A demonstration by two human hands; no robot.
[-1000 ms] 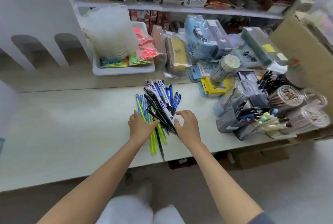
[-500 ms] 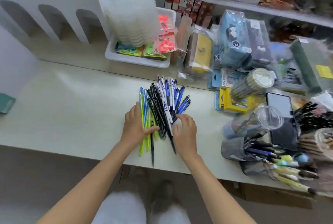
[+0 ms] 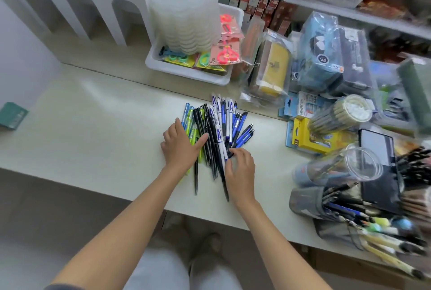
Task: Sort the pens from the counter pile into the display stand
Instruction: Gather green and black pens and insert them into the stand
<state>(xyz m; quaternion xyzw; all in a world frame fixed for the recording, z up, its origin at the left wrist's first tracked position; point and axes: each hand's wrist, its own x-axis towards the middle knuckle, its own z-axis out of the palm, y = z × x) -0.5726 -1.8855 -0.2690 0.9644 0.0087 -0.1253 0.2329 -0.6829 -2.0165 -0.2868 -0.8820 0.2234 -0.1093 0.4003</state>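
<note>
A loose pile of pens (image 3: 217, 131) lay on the pale desk (image 3: 93, 126), about the middle of its width, fanned out with their far ends spread toward the shelves and their near ends drawn closer together. Green and yellow-green pens sat at the left of the pile, black ones in the middle, and white-and-blue and dark blue ones at the right; two black pens reached nearly to the desk's near edge. The left hand (image 3: 180, 147) lay flat on the green pens, its fingers straight and together and its thumb stretched right across the black ones. The right hand (image 3: 241, 168) was at the right near corner of the pile, fingers bent, the fingertips (image 3: 235, 151) touching the near ends of the blue pens; whether they pinched any pen could not be told. Well to the right, at the desk's crowded end, stood a dark display stand (image 3: 377, 173) with pens and pencils sticking out around it, a clear cylinder (image 3: 345, 168) lying against its left side. Beyond the pile, a white tray (image 3: 186, 73) held carded scissors and a tall stack of clear plastic containers (image 3: 186, 10). A yellow box (image 3: 312, 138) lay right of the pile.
</note>
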